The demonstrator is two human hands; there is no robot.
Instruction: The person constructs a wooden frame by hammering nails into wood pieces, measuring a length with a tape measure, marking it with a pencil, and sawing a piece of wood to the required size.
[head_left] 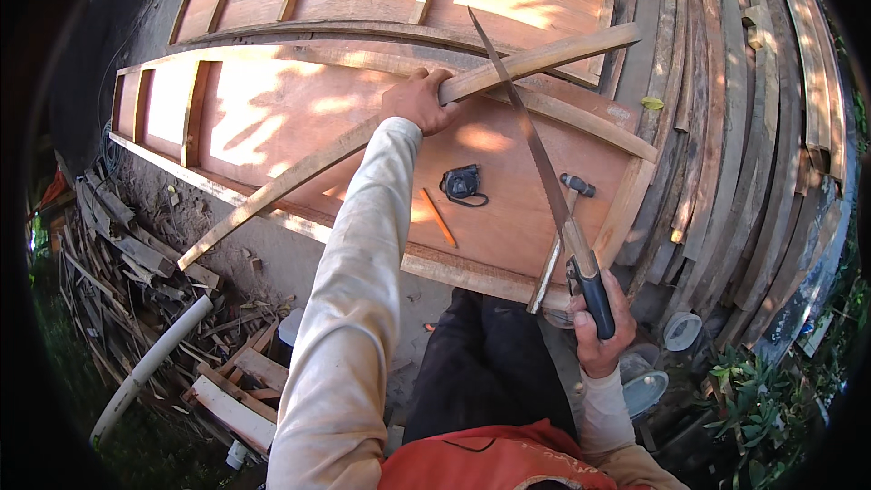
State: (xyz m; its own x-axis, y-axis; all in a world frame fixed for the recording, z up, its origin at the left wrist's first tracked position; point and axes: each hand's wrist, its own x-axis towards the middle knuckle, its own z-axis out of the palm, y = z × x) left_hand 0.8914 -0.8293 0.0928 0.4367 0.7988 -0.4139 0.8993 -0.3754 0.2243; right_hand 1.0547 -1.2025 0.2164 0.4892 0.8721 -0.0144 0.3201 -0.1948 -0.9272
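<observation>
My left hand (420, 102) is wrapped round a long wooden batten (567, 54) that lies aslant over a framed plywood panel (513, 227). In my right hand (603, 327) is the dark handle of a handsaw (537, 150). Its long blade points away from me and crosses the batten to the right of my left hand. Whether the teeth touch the wood, I cannot tell. On the plywood below the batten lie a black tape measure (463, 184) with a strap and an orange pencil (440, 218). A hammer (576, 186) rests beside the saw blade, partly hidden by it.
Behind is a second framed panel (354, 7). Many long boards (708, 100) lie side by side on the right. Scrap wood (136, 249) and a white pipe (150, 363) are at the lower left. Tubs (644, 390) and leafy plants (762, 399) stand at the lower right.
</observation>
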